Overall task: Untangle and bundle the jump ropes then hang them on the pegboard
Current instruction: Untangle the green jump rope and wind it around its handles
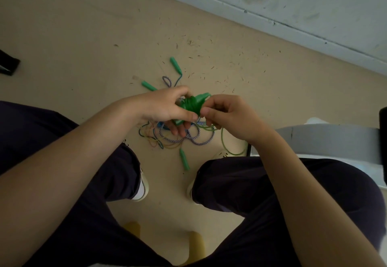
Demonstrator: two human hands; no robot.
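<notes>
Your left hand (165,109) grips the green bundle (191,106), a pair of green handles with green cord wound round them, its fingers curled under and the thumb over the top. The bundle's long axis runs from low near your left palm up and away toward the upper right, where the handle tips poke out. Your right hand (228,117) sits just beside it on the right, thumb and forefinger pinched on the loose green cord (224,141) right at the wound part. That cord drops from the pinch down to the floor (83,36) in a long loop beside your right knee. So the next wrap probably turns on this: the free cord comes off the right side of the bundle, across its long axis, and your right hand is the one placed to carry it round. The remaining ropes (178,134) lie tangled on the floor below both hands (striped cord, thin coloured cords, three green handles scattered around), well apart from the bundle. The pegboard is not in view.
</notes>
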